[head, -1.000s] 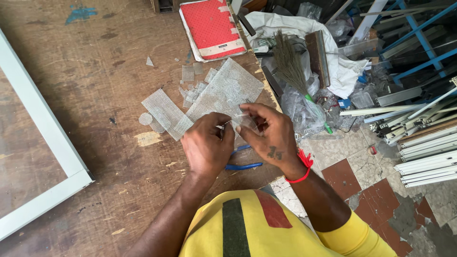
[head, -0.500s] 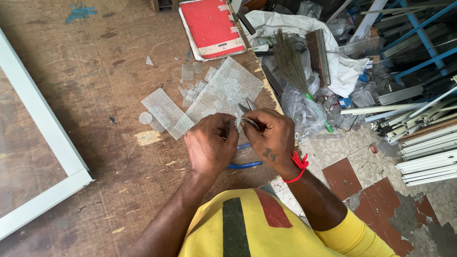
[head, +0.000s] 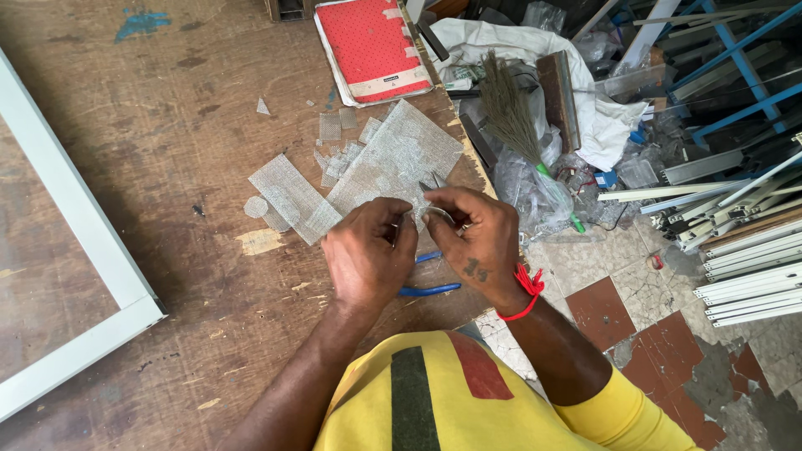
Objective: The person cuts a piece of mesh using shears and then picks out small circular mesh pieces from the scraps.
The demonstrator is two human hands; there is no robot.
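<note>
My left hand (head: 368, 255) and my right hand (head: 474, 244) meet over the wooden workbench (head: 167, 100), near its right edge. Between their fingertips they pinch a small curved scrap of grey mesh (head: 428, 214). My right hand also grips a small metal cutting tool; only its pointed tips (head: 434, 180) show above the fingers. A red cord (head: 526, 292) circles my right wrist. A large mesh sheet (head: 393, 159) and a smaller strip (head: 288, 196) lie flat just beyond my hands, with several tiny offcuts around them.
A blue-handled tool (head: 428, 290) lies on the bench under my hands. A red notebook (head: 372, 46) sits at the far edge. A white frame (head: 75, 225) lies at the left. Off the bench's right side are a small broom (head: 510, 113), plastic bags, white cloth and stacked aluminium profiles (head: 743, 267).
Both hands stay at the same spot. The fingers have shifted slightly on the mesh scrap, and the tool tips in my right hand have turned a little.
</note>
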